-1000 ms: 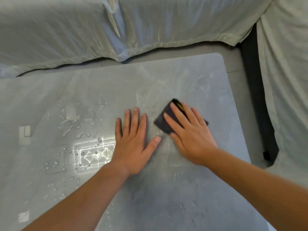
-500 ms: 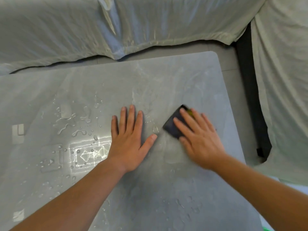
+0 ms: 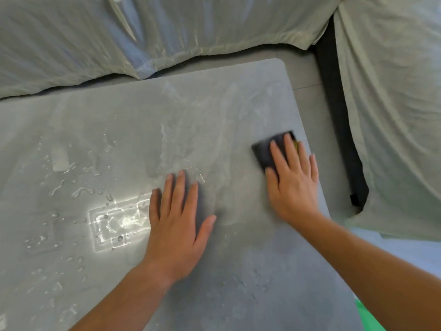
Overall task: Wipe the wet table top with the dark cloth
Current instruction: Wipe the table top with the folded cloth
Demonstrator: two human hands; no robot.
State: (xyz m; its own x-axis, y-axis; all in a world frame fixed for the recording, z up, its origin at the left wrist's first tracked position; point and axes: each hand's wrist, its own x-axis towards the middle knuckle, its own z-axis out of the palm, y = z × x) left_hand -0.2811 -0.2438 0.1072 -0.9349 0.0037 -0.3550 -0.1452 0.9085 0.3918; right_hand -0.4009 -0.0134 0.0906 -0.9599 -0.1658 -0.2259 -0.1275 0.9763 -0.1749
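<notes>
The grey table top (image 3: 214, 111) fills most of the view. Water drops and small puddles (image 3: 83, 189) lie on its left half, and smeared wet streaks run through the middle. A folded dark cloth (image 3: 265, 151) with a bit of yellow at its far corner lies flat near the table's right edge. My right hand (image 3: 292, 180) presses down on the cloth with fingers spread, covering its near part. My left hand (image 3: 176, 225) rests flat on the table, palm down, fingers apart, left of the cloth and holding nothing.
Pale green sheets (image 3: 167, 32) drape over furniture behind the table and a second draped piece (image 3: 393, 115) stands to the right. A dark gap (image 3: 338, 139) runs between them. The table's right edge is just beyond the cloth. Something green (image 3: 365, 316) shows at the bottom right.
My right hand has slid the cloth from beside my left hand rightward to near the table's right edge. My left hand has stayed planted flat on the table.
</notes>
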